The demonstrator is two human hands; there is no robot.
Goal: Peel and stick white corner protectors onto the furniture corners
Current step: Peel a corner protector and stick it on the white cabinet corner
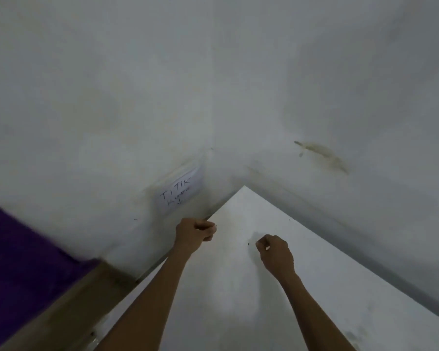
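Two bare forearms reach in from the near edge over a white tabletop [314, 287], which bears faint grey smudges. To the near left lies a purple cloth [18, 254], with a brown board [69, 307] running between it and the tabletop. The right hand [275, 254] hovers over the middle of the tabletop, fingers curled in and thumb against forefinger; whether it pinches anything I cannot tell. A little farther and to the left, the left hand [194, 233] sits at the tabletop's left edge, fingers curled with the thumb on top. A small pale bit [214, 227] shows at its fingertips, but it is too blurred to say whether this is a corner protector. Beyond the hands, the tabletop's far corner [244, 188] points into the angle of two white walls and looks bare. On the left wall [86, 122], just beside that corner, hangs a paper note [180, 192] with handwriting. The right wall [365, 97] carries a brownish smear [325, 154].
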